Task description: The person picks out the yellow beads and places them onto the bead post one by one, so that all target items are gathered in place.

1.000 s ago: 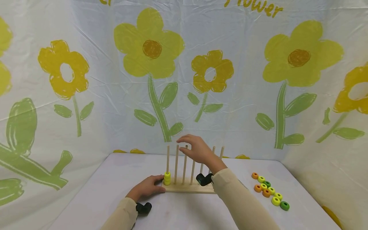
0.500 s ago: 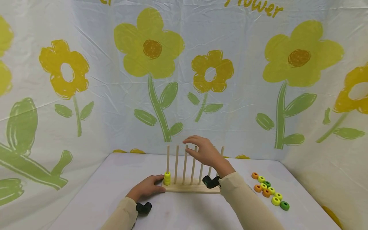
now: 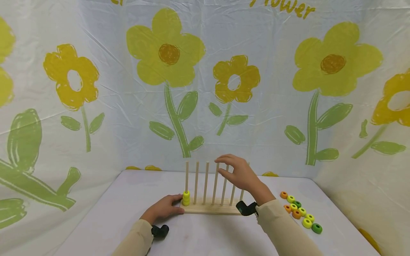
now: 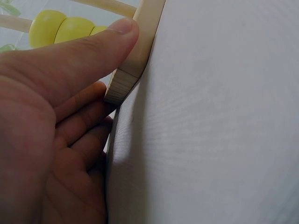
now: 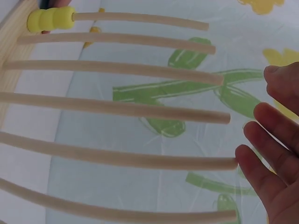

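A wooden peg rack (image 3: 211, 209) with a row of upright pegs stands on the table. Three yellow beads (image 3: 186, 198) are stacked on its leftmost peg; the other pegs bear no beads. My left hand (image 3: 163, 207) grips the rack's left end. In the left wrist view its thumb (image 4: 103, 44) presses the front of the base, with the fingers around the end. My right hand (image 3: 238, 172) is by the tops of the middle pegs, fingers loosely bent and holding nothing. In the right wrist view a fingertip (image 5: 244, 153) is at a peg's tip; contact is unclear.
Several loose beads lie on the table at the right, among them an orange bead (image 3: 283, 195), a yellow bead (image 3: 306, 223) and a green bead (image 3: 316, 228). A flower-printed cloth (image 3: 256, 135) hangs behind the white table (image 3: 105, 213).
My right hand has moved right and slightly down along the peg tops, from near the second peg to the middle ones. The left hand, rack and beads stay as they were.
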### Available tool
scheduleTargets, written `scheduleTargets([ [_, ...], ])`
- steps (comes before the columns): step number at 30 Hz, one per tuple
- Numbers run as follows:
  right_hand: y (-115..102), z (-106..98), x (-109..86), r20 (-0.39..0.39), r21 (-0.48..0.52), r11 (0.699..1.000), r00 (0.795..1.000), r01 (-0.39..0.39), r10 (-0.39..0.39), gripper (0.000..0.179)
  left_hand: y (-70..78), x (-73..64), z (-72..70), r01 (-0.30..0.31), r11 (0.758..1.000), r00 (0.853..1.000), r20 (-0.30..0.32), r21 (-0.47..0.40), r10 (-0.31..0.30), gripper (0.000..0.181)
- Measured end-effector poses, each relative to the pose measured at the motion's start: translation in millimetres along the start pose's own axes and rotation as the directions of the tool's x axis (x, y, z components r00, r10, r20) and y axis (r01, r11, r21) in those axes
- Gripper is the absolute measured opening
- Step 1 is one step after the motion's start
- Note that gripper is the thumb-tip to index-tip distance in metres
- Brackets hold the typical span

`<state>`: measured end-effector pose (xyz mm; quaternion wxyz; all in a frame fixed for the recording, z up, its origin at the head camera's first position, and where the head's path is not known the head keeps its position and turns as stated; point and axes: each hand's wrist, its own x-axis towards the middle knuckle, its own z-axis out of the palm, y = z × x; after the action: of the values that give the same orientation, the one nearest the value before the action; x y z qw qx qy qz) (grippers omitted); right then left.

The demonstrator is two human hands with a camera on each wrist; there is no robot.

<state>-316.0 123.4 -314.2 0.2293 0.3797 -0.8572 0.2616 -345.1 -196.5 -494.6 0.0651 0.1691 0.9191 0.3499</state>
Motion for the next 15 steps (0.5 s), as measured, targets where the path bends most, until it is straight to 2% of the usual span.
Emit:
scheduleTargets([
  [9, 7.8, -6.6, -19.6, -0.057, -0.014, 1.0, 0.998, 0.02, -0.021, 0.029, -0.6, 1.0, 1.1, 0.013, 1.0, 1.0, -0.003, 0.008, -0.013, 0.076],
  [15, 12.2, -10.0, -35.0, -0.065, -0.02, 1.0, 0.998, 0.011, -0.012, 0.028, -0.9, 0.5, 1.9, 0.006, 1.0, 1.0, -0.002, -0.004, -0.006, 0.076],
])
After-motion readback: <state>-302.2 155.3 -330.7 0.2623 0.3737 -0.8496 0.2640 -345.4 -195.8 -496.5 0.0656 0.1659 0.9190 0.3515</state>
